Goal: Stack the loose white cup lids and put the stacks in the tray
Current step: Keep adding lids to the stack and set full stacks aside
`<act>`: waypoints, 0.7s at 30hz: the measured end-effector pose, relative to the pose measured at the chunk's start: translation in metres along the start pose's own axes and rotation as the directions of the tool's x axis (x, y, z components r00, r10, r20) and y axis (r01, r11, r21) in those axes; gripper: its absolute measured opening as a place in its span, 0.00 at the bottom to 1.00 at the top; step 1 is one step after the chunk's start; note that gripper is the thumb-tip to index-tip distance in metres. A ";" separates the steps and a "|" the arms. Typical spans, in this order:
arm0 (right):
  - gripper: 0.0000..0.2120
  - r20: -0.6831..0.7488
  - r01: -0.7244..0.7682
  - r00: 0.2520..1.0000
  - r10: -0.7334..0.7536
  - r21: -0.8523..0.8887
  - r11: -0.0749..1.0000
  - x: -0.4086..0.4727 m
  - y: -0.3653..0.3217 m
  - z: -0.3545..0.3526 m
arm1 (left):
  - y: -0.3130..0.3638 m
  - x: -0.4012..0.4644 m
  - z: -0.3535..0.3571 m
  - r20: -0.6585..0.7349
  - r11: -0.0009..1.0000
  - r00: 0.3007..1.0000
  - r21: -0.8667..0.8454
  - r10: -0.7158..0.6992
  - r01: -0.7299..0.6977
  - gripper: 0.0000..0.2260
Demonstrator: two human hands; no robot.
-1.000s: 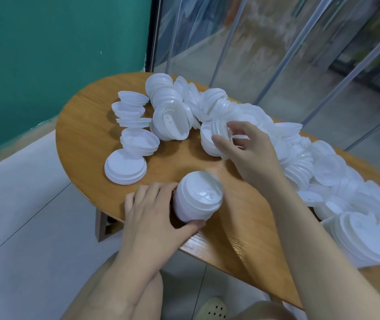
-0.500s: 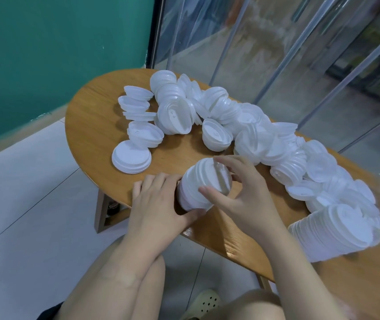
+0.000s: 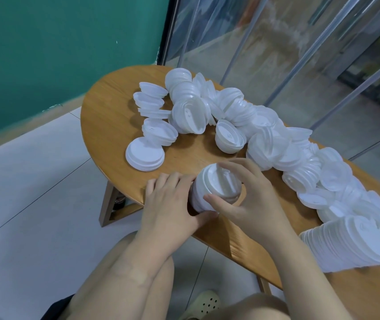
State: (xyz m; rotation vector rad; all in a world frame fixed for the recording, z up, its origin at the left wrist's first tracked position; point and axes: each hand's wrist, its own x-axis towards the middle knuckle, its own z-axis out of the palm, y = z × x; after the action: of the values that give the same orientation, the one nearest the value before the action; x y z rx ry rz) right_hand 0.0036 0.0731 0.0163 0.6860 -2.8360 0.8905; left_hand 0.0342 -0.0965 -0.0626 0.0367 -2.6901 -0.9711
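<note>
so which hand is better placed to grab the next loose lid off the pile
Right. The left hand grips the stack from behind, steadying it. The right hand only caps its front end and lies nearer the loose lid pile.

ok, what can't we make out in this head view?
- Tray: none in the head view, so its place is unknown.
- Lid count in the held stack: the left hand and right hand cover its sides.
- Long stack at the right: the frame edge crops it, and that corner is blurred.
- Back of the loose lids: lids overlap, so no count.
- Under the table: the top hides it.
</note>
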 end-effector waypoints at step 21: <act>0.33 -0.059 -0.136 0.987 0.150 0.200 0.970 -0.013 0.006 0.014 | 0.008 0.004 0.002 0.014 0.994 0.999 0.106 -0.033 0.031 0.39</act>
State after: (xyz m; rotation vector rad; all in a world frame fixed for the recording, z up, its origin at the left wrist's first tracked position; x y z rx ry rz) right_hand 0.0132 0.0748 -0.0015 0.4592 -2.7859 1.2032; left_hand 0.0299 -0.0894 -0.0581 0.0939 -2.7615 -0.8398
